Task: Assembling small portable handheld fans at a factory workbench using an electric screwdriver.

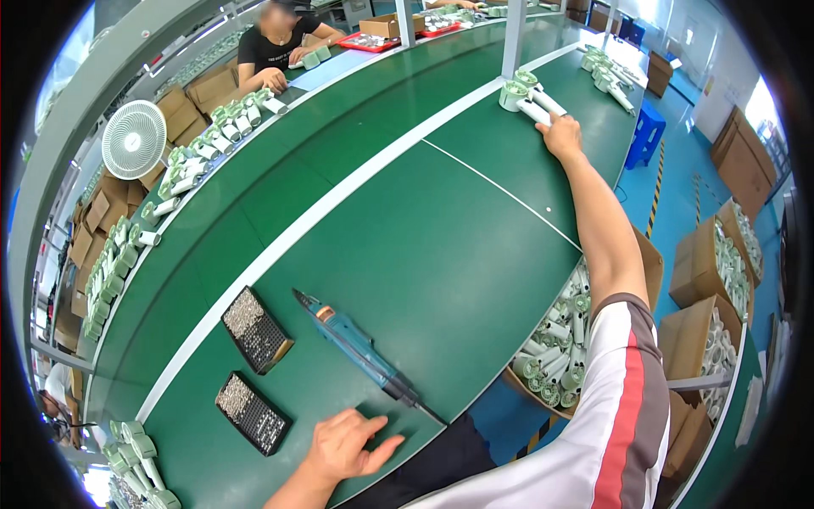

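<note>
My right hand (561, 137) reaches far out to the right, its fingers closed on the end of a white handle (533, 113). That handle belongs to a part with a pale green round head (513, 95), and a similar part (547, 100) lies against it. My left hand (346, 445) is near the front edge with its fingers apart and nothing in them. Just beyond it lies a blue electric screwdriver (354, 343), its tip pointing away to the left. Two black trays of small screws, one farther (257, 329) and one nearer (253, 413), sit left of the screwdriver.
The green worktop (424, 254) borders a green conveyor belt (339, 144). Metal posts (513, 42) rise at the back. More green-and-white parts (606, 72) lie far right, and others fill a carton (555, 356) beside me. A co-worker (280, 51) sits across.
</note>
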A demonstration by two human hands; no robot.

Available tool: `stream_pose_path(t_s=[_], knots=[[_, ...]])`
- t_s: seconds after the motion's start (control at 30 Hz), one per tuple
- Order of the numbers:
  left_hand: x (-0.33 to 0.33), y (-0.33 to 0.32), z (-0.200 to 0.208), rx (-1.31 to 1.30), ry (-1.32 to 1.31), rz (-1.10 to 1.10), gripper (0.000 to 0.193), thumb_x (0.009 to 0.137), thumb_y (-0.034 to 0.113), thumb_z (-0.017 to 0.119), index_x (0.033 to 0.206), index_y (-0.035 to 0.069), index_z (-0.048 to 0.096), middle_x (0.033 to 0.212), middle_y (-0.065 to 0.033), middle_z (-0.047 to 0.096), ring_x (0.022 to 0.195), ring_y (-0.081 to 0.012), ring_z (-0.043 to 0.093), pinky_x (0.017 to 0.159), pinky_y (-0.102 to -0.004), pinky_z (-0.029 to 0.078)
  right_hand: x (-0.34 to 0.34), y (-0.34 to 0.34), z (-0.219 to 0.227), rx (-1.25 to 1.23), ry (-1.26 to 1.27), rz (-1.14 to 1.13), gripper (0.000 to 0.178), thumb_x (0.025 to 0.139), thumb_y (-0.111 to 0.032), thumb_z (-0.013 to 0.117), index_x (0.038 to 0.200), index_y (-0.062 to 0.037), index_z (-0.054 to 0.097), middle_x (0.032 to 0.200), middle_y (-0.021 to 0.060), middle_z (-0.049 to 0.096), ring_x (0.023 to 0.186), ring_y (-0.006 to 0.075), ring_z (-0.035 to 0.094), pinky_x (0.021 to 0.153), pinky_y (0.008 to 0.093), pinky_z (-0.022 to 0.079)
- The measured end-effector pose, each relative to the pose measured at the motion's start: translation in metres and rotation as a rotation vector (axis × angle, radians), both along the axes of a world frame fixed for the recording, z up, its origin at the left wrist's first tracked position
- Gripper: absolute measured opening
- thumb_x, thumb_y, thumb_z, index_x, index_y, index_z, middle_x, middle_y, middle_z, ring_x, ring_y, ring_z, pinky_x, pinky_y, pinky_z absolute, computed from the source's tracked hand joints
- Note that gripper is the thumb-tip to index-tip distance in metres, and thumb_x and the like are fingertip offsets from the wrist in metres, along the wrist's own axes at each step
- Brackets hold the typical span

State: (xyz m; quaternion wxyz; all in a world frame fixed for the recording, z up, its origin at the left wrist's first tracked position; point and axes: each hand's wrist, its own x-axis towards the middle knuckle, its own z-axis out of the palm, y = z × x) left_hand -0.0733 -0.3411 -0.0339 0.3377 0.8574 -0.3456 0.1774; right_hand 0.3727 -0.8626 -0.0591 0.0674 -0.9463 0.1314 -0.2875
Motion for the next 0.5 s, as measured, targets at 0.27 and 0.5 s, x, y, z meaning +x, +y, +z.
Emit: stream_pose_path(t_s=[0.27,0.5], knots=[[-0.001,0.003,0.0,0.02,0.027,0.012,0.031,0.074,0.02,0.088,0.09,0.002,0.068,0.06,-0.0034,0.054,0.048,-0.0184,0.053,0.043,-0.0283,0.04,0.025,0.024,0.009,-0.148,-0.101,-0.126,0.061,0.084,-0.048,0.081,0.138,-0.025,0.066,0.141,0.0266,0.053,0.138,0.0431,0.044,0.112,0.0543,0.039],[0.005,-0.003,0.0,0.032,0.06,0.028,0.029,0.075,0.019,0.086,0.088,0.002,0.067,0.059,-0.0036,0.052,0.047,-0.0187,0.052,0.042,-0.0284,0.038,0.067,-0.033,0.002,-0.049,0.215,0.13,0.069,0.089,-0.062,0.068,0.146,-0.0235,0.06,0.146,0.0264,0.056,0.147,0.0424,0.041,0.118,0.0466,0.038]])
